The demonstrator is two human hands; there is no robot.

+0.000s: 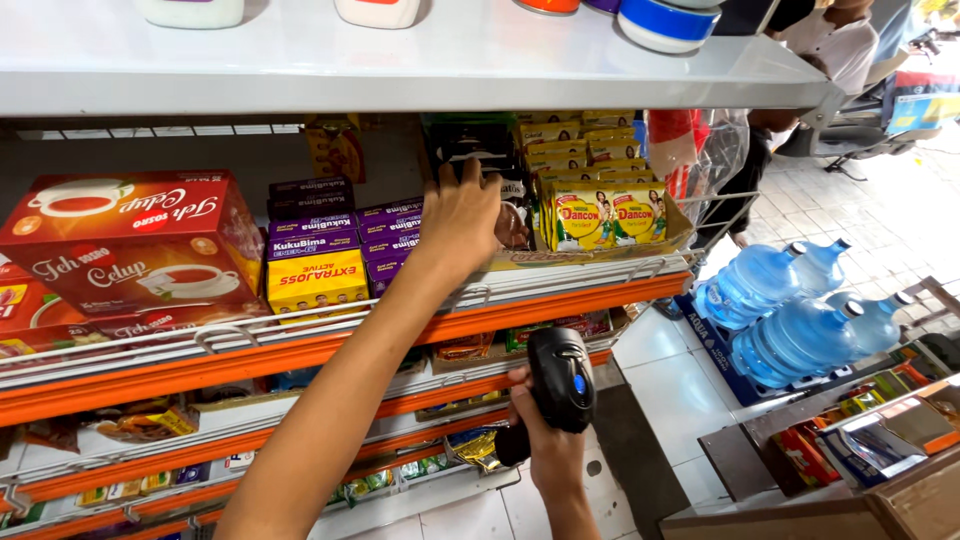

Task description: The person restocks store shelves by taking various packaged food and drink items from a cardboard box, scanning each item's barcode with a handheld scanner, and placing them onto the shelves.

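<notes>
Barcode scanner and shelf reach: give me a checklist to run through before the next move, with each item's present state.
1. Right hand grips the black barcode scanner: ok.
2. Left hand reaches the dark packet on the shelf: ok, fingers touch it.
3. Packet fully grasped: cannot tell, the hand hides it.
4. Scanner window aimed at the packet: not ok, it sits lower, by the orange shelf rail.
5. Neighbouring yellow cartons upright: ok.

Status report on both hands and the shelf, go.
Left hand reaching into the shelf, fingers on a dark packet beside the yellow boxes. Right hand holds a black barcode scanner. Wire shelf rail crosses below the left wrist.
</notes>
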